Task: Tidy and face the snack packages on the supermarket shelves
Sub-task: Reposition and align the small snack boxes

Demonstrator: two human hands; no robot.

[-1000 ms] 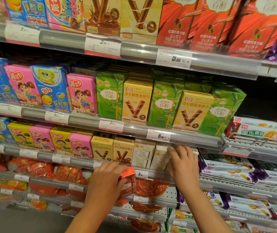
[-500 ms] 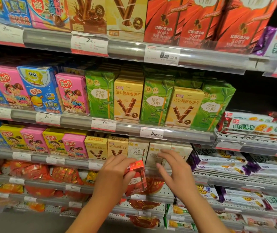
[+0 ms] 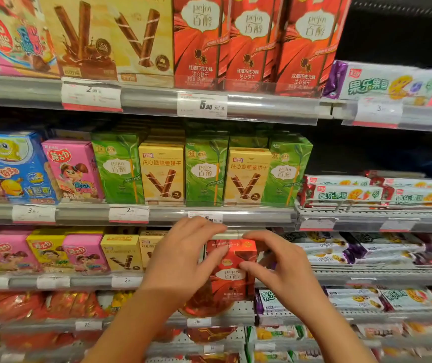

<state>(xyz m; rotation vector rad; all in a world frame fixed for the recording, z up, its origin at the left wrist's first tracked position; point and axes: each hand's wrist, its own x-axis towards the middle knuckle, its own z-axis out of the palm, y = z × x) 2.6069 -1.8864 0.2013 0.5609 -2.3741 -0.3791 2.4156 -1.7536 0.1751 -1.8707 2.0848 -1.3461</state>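
In front of the third shelf down, in the head view, I have a red box (image 3: 231, 268) held upright between both hands, its printed face turned toward me so I can read which product it is. My left hand (image 3: 183, 260) wraps the box's left edge, thumb across the front and fingers curled over the top corner, which keeps it from tipping. My right hand (image 3: 280, 265) pinches the right edge between thumb and fingers, steadying it square. The box sits just in front of the pale boxes (image 3: 231, 235) on that shelf, touching none that I can tell. I judge it a stray: matching red boxes (image 3: 251, 43) stand faced on the top shelf, so it likely belongs there. On the shelf above my hands, green boxes (image 3: 204, 170) and yellow boxes (image 3: 161, 174) alternate, fronts flush with the price rail (image 3: 248, 214).
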